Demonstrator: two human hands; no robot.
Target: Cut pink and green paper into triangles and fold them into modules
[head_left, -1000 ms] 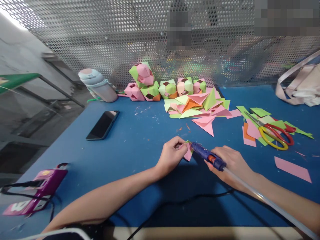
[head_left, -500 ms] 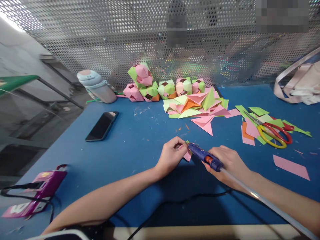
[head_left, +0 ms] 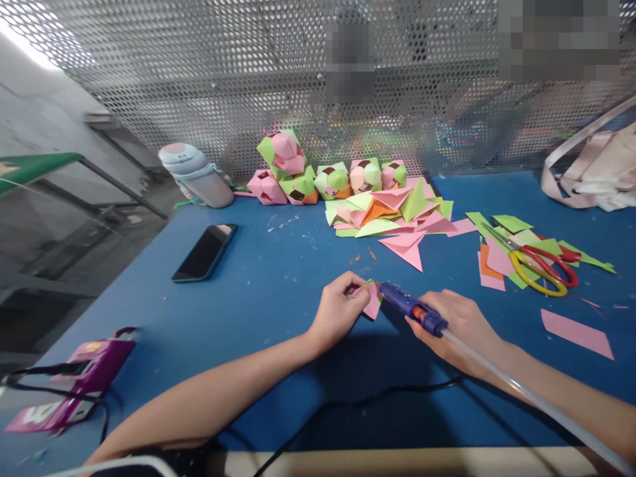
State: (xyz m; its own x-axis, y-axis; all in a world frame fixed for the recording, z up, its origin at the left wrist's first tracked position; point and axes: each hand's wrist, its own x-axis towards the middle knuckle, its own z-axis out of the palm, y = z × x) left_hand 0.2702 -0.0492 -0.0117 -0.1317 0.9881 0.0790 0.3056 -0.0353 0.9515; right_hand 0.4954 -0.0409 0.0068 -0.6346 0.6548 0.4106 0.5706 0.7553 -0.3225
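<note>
Pinched in my left hand (head_left: 340, 306) is a small folded pink and green paper piece (head_left: 372, 303), partly covered by the fingers. My right hand (head_left: 460, 324) is closed around a blue hot glue gun (head_left: 407, 306), whose tip points left at the paper's right edge, close beside it. A long clear glue stick (head_left: 517, 384) runs out of the gun's back. Ahead of my hands lies a folded pink paper triangle (head_left: 405, 248), by a pile of folded pink, green and orange papers (head_left: 387, 209).
Folded paper balls (head_left: 332, 180) line the mesh partition (head_left: 298, 79). At left are a bottle (head_left: 196, 175), a phone (head_left: 205, 253) and a purple power strip (head_left: 87, 371). Scissors (head_left: 544, 268) lie on paper scraps at right, near a pink strip (head_left: 577, 333) and a bag (head_left: 596, 165). A black cable (head_left: 368, 401) crosses the front.
The glue gun tip moved left onto the paper piece half a second ago, then drew back slightly right. My left hand has stayed nearly still with the paper.
</note>
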